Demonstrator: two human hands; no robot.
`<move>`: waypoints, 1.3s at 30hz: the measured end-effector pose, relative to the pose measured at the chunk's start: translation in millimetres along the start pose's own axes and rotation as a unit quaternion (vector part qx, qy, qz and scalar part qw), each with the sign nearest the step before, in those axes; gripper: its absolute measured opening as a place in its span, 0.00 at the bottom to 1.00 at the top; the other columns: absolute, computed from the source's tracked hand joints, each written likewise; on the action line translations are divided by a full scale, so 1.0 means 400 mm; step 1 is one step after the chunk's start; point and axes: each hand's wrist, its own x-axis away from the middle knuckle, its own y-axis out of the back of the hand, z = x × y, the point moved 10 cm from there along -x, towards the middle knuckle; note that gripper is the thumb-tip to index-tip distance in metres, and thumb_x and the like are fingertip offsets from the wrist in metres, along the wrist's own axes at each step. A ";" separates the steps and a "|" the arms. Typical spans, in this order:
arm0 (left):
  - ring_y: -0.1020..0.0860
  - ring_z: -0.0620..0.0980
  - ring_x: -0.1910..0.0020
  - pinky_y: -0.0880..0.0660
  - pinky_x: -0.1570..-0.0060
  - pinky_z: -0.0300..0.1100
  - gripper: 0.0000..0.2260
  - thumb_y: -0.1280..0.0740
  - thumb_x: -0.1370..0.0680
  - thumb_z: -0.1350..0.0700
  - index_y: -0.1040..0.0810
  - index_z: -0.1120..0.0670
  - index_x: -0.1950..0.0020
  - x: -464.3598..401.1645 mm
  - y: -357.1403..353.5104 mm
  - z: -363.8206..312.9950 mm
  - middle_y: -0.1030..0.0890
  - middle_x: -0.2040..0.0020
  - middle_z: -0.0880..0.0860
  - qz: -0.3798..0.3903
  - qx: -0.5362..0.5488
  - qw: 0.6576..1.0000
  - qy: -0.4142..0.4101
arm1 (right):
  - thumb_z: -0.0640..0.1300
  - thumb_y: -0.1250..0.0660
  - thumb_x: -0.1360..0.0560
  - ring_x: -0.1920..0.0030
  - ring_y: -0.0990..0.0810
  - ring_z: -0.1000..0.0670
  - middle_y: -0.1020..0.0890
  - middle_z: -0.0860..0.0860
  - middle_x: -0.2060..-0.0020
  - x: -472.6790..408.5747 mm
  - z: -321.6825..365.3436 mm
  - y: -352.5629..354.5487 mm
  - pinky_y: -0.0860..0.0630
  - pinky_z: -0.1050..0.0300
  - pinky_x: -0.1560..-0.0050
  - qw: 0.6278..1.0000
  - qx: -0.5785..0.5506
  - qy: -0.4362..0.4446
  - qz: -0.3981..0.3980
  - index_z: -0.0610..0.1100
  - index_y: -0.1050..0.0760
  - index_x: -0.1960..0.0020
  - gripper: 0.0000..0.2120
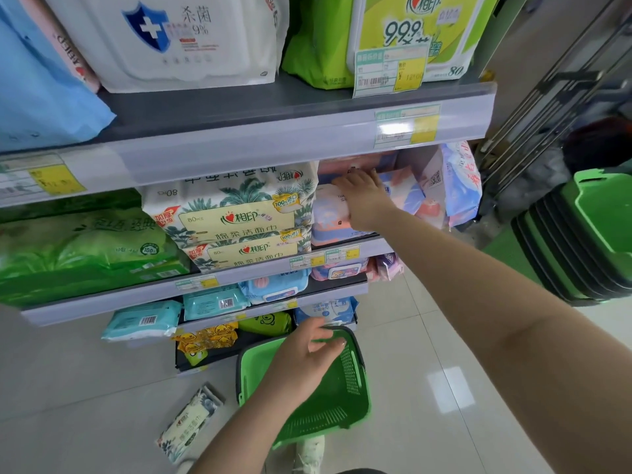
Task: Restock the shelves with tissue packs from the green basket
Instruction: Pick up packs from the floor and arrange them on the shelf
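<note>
My right hand [363,200] reaches into the middle shelf and presses on a pink and blue tissue pack [328,217] lying on other packs there, fingers over its top edge. Below, the green basket [342,395] stands on the floor in front of the shelves, and it looks empty. My left hand [306,354] hovers over the basket with fingers spread and holds nothing. A leaf-print tissue pack [189,424] lies on the floor to the left of the basket.
The grey shelf unit [273,131] carries large packs above, leaf-print packs [236,217] and green packs [85,248] beside my right hand. Lower shelves hold small wipes packs [143,321]. A stack of green baskets [588,241] stands at the right. The floor is pale tile.
</note>
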 end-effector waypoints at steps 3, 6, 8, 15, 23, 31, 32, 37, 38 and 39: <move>0.28 0.38 0.45 0.36 0.54 0.24 0.22 0.38 0.23 0.46 0.36 0.48 0.30 0.008 -0.003 0.017 0.26 0.38 0.43 0.005 -0.010 1.000 0.001 | 0.35 0.35 0.30 0.24 0.51 0.43 0.43 0.44 0.26 0.004 -0.008 -0.017 0.57 0.44 0.26 1.000 0.018 -0.008 0.025 0.46 0.45 0.25 0.37; 0.28 0.37 0.46 0.36 0.56 0.23 0.21 0.38 0.22 0.46 0.36 0.48 0.30 0.013 0.009 0.036 0.27 0.41 0.41 0.003 -0.017 1.000 0.008 | 0.36 0.36 0.29 0.24 0.57 0.43 0.51 0.46 0.24 0.025 -0.052 -0.015 0.56 0.39 0.27 0.995 0.019 -0.094 0.028 0.54 0.48 0.25 0.39; 0.28 0.37 0.47 0.36 0.57 0.23 0.21 0.38 0.22 0.47 0.35 0.48 0.30 0.010 0.022 0.049 0.26 0.42 0.41 -0.005 -0.012 1.000 0.016 | 0.40 0.36 0.30 0.25 0.56 0.41 0.50 0.43 0.24 0.060 -0.106 -0.004 0.56 0.37 0.27 0.984 -0.003 -0.175 -0.009 0.55 0.46 0.25 0.37; 0.28 0.41 0.45 0.33 0.50 0.34 0.21 0.38 0.22 0.47 0.35 0.51 0.30 -0.004 0.048 0.038 0.26 0.36 0.47 -0.031 -0.022 0.999 0.007 | 0.56 0.41 0.23 0.25 0.61 0.40 0.59 0.41 0.24 0.091 -0.181 -0.059 0.59 0.44 0.26 0.980 0.029 -0.173 0.095 0.52 0.62 0.24 0.38; 0.29 0.46 0.39 0.30 0.40 0.42 0.28 0.36 0.23 0.49 0.43 0.52 0.26 0.019 0.112 0.041 0.29 0.33 0.49 -0.079 -0.043 0.996 -0.014 | 0.43 0.37 0.26 0.24 0.55 0.41 0.52 0.42 0.24 0.188 -0.040 -0.020 0.52 0.42 0.26 0.987 0.035 -0.157 -0.017 0.44 0.52 0.24 0.36; 0.31 0.51 0.33 0.32 0.36 0.47 0.31 0.36 0.23 0.48 0.45 0.53 0.25 0.084 0.221 0.222 0.32 0.30 0.51 -0.118 -0.095 0.988 0.021 | 0.38 0.37 0.28 0.25 0.48 0.41 0.46 0.42 0.24 0.391 0.144 -0.114 0.56 0.40 0.27 0.986 -0.037 -0.161 -0.023 0.43 0.43 0.25 0.33; 0.31 0.51 0.33 0.31 0.37 0.47 0.31 0.36 0.23 0.48 0.45 0.53 0.25 0.097 0.238 0.259 0.32 0.29 0.52 -0.122 -0.101 0.987 0.031 | 0.38 0.37 0.28 0.25 0.48 0.42 0.47 0.43 0.24 0.405 0.179 -0.137 0.56 0.41 0.27 0.987 -0.043 -0.156 -0.009 0.44 0.44 0.25 0.33; 0.30 0.52 0.34 0.31 0.40 0.45 0.29 0.35 0.23 0.49 0.43 0.54 0.26 0.195 0.336 0.464 0.30 0.31 0.54 -0.148 -0.102 0.980 0.081 | 0.38 0.36 0.27 0.24 0.50 0.44 0.47 0.46 0.24 0.428 0.405 -0.268 0.57 0.43 0.27 0.989 -0.056 -0.107 0.084 0.46 0.43 0.25 0.33; 0.29 0.52 0.35 0.30 0.40 0.45 0.29 0.36 0.23 0.48 0.43 0.54 0.26 0.220 0.358 0.506 0.30 0.31 0.53 -0.156 -0.099 0.979 0.091 | 0.39 0.37 0.26 0.24 0.50 0.44 0.48 0.46 0.24 0.426 0.461 -0.298 0.58 0.43 0.27 0.989 -0.049 -0.090 0.107 0.46 0.44 0.25 0.32; 0.29 0.52 0.35 0.30 0.39 0.46 0.29 0.36 0.23 0.48 0.43 0.54 0.26 0.244 0.380 0.551 0.30 0.31 0.53 -0.159 -0.099 0.977 0.104 | 0.39 0.38 0.26 0.24 0.51 0.45 0.49 0.47 0.24 0.423 0.520 -0.327 0.60 0.43 0.27 0.988 -0.041 -0.072 0.129 0.47 0.45 0.25 0.32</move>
